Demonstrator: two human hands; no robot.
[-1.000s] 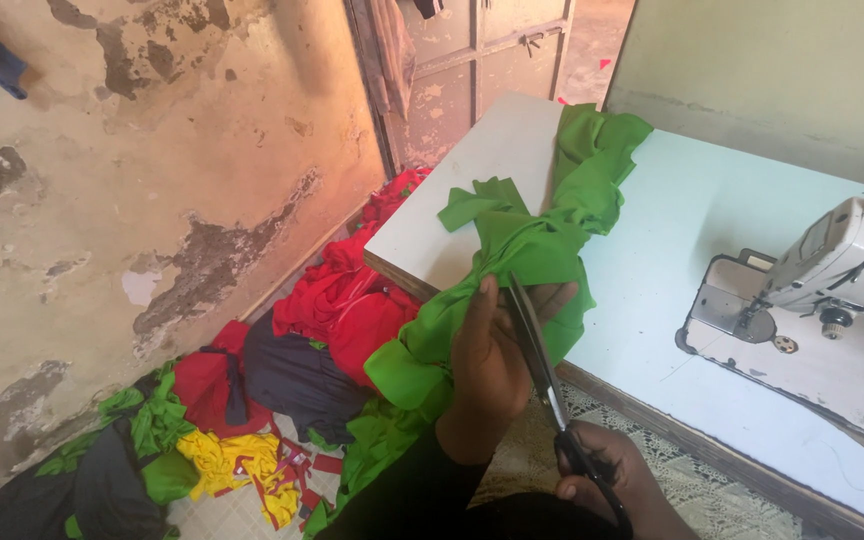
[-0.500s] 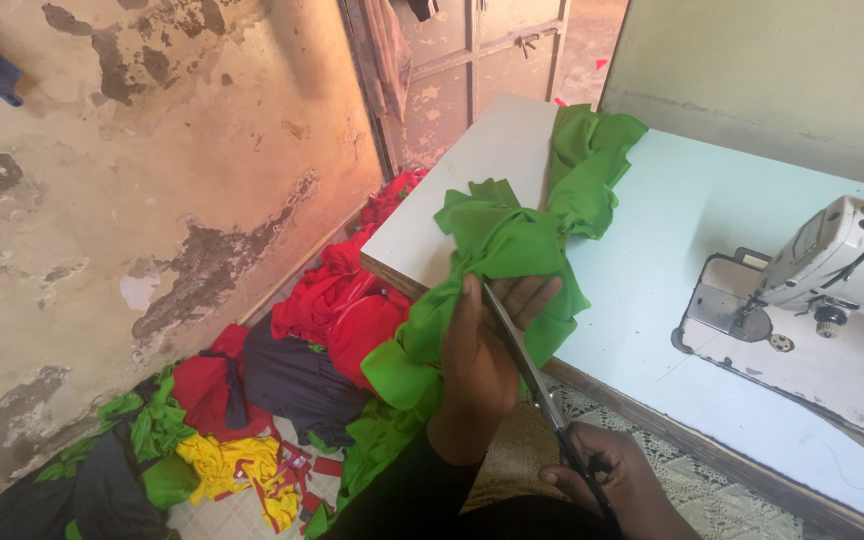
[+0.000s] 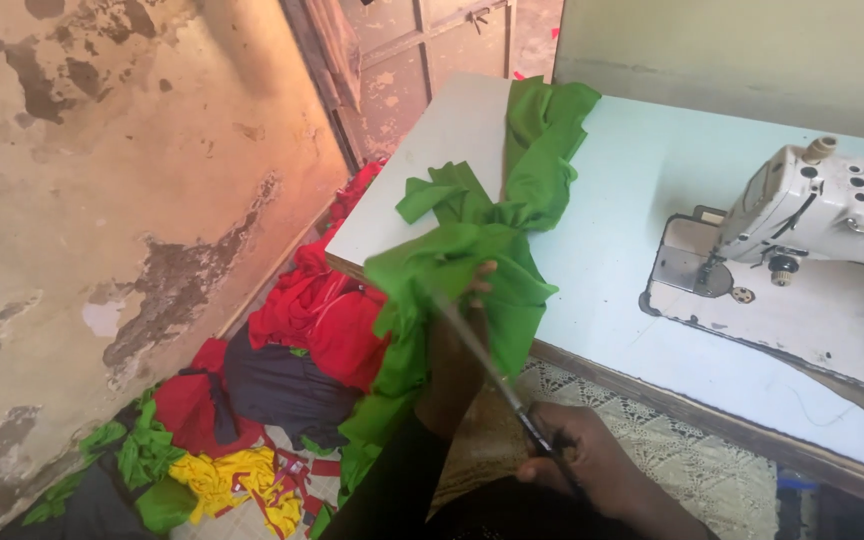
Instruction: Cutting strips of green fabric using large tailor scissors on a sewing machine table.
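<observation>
At worktop (image 3: 632, 200) edge, I see the scissors (image 3: 487, 365) pushed deeper into green cloth (image 3: 472, 260) vs 1 s ago. Right hand (image 3: 577, 460) is closed round the handles; left hand (image 3: 452, 370) pinches the cloth, so the cut looks underway.

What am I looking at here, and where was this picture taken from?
The camera sits on a person's head and looks down at their own two hands, so no robot is involved. The left hand grips a bunch of green cloth that lies partly on a pale table and hangs over its edge. The right hand holds scissors, with the blades reaching into the cloth. A white sewing machine stands on the table to the right. On the floor to the left lies a heap of fabric scraps in red, dark, yellow and green, beside a worn wall.
</observation>
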